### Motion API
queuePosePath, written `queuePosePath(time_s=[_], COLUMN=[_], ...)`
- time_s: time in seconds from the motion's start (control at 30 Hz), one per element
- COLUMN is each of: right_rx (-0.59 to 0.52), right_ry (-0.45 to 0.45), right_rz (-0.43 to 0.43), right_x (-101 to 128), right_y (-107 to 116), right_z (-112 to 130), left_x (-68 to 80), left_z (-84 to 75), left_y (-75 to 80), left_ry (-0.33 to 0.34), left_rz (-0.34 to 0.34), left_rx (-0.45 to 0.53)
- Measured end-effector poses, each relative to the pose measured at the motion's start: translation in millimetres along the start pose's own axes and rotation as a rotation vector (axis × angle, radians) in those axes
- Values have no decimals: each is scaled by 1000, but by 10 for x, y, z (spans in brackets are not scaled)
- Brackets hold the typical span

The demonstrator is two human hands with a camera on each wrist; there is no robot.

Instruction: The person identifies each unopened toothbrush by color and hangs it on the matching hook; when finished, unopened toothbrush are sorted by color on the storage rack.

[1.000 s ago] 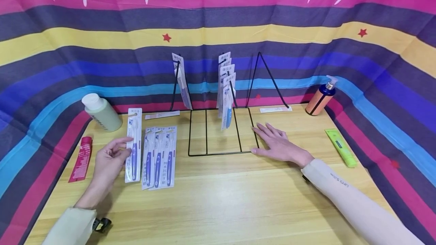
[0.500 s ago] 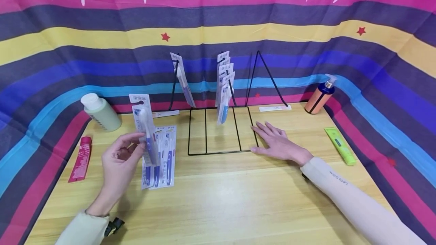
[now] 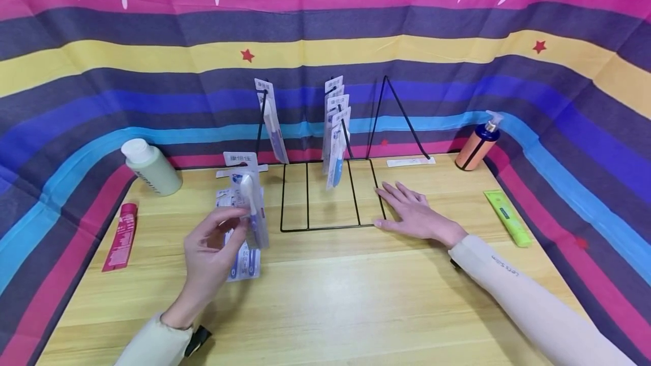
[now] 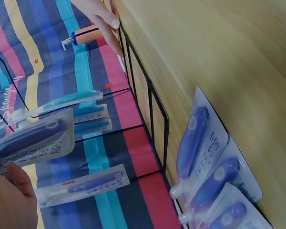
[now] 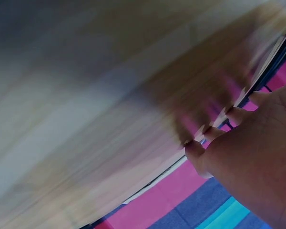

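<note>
My left hand [image 3: 211, 253] pinches a packaged purple toothbrush [image 3: 248, 199] and holds it upright above the table, just left of the black wire rack [image 3: 330, 196]. The same pack [image 4: 31, 140] fills the left of the left wrist view. Under it, a few more toothbrush packs [image 3: 243, 264] lie flat on the wood, also toothbrush packs [image 4: 212, 179]. Several packs [image 3: 337, 129] hang on the rack's middle hook and one pack [image 3: 272, 123] on its left hook. My right hand [image 3: 414, 216] rests flat with straight fingers at the rack's right front corner.
A pale green bottle [image 3: 150, 168] and a red tube [image 3: 121, 237] sit at the table's left. An orange pump bottle [image 3: 478, 143] stands at the back right, a green tube [image 3: 508, 219] near the right edge. Striped cloth walls surround the table.
My left hand has lifted one toothbrush pack off the table, stood it upright and carried it right toward the rack. The right hand has stayed put.
</note>
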State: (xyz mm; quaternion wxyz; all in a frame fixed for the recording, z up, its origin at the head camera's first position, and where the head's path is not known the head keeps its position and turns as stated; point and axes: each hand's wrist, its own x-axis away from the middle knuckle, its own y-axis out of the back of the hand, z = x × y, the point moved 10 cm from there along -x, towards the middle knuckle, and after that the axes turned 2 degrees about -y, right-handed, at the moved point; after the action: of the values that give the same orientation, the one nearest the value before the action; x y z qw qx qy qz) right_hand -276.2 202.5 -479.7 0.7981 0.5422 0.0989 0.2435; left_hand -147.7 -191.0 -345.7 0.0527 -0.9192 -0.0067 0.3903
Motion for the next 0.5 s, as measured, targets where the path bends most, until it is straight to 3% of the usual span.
queuePosePath(time_s=[0.33, 0.5], right_rx=[7, -1], right_ry=[3, 0], right_rz=[1, 0], right_x=[4, 2], right_y=[-4, 4], right_z=[1, 10], left_x=[-47, -169], left_z=[232, 386], left_y=[-58, -63], left_ry=[81, 94], left_rz=[-25, 3], left_rx=[-152, -221])
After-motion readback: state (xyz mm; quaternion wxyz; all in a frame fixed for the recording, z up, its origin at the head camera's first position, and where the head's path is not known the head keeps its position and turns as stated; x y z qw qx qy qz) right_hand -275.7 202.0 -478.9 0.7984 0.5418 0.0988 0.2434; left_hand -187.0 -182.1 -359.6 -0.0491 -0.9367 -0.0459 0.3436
